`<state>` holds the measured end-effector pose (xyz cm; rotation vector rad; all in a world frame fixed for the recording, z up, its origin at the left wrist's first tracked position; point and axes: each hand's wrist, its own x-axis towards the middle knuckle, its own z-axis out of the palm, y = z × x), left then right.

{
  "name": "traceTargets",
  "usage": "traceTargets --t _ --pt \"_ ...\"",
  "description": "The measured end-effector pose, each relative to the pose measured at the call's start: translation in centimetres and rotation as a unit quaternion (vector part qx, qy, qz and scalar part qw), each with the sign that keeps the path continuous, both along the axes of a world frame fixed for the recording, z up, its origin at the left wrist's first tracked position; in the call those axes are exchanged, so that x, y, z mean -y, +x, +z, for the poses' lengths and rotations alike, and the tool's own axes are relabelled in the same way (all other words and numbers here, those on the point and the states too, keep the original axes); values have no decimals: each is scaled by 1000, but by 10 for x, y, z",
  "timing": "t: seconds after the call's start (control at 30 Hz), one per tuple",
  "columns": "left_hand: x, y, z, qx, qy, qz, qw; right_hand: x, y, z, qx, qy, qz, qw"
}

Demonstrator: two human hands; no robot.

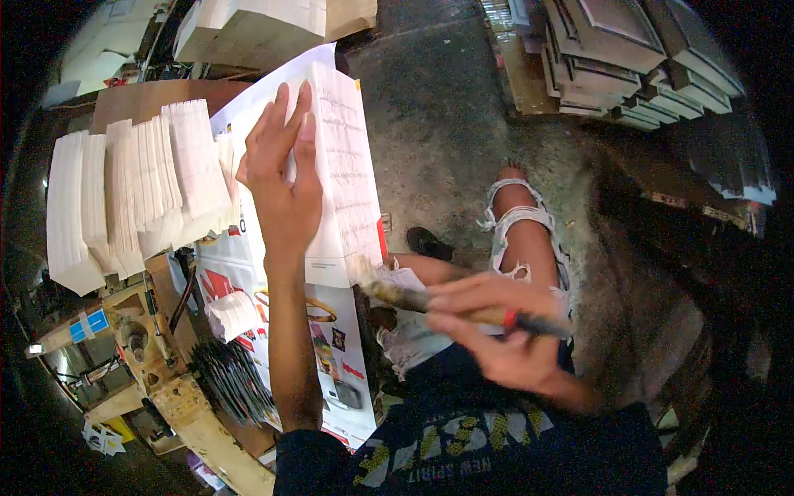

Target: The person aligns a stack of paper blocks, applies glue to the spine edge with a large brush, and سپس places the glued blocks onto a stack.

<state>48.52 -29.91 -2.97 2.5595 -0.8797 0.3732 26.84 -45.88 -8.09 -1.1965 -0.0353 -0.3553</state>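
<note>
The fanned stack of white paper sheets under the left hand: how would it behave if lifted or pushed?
The fanned white sheets would probably flop and bend if lifted by one edge, since they look thin. Pushed, they would likely slide apart, as they already lie staggered. The left hand lies flat on them, perhaps to keep them put; the right hand holds a brush.

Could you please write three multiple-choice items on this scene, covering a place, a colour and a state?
1. Where does the left hand rest?
A. on the white folded sheet
B. on the floor
C. on the knee

2. What colour is the band on the brush handle?
A. green
B. red
C. blue

3. How is the brush held?
A. lying loose on the bench
B. standing in a jar
C. gripped in the right hand

Answers: 1 A, the fingers lie flat on the sheet; 2 B, a red ring shows by the fingers; 3 C, the fingers close round the handle.
</note>
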Motion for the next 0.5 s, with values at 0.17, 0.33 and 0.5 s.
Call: traceTargets --t 0.17,0.33,0.5 --pt "-13 -1 -4 -14 -27 -3 1000 17 82 17 -184 60 -197 961" --pt "0 1 -1 -3 -10 -6 1000 -22 68 -11 -241 110 -119 957" --pt "-4 0 0 13 -7 -14 1000 -2 17 11 -284 75 -28 955"
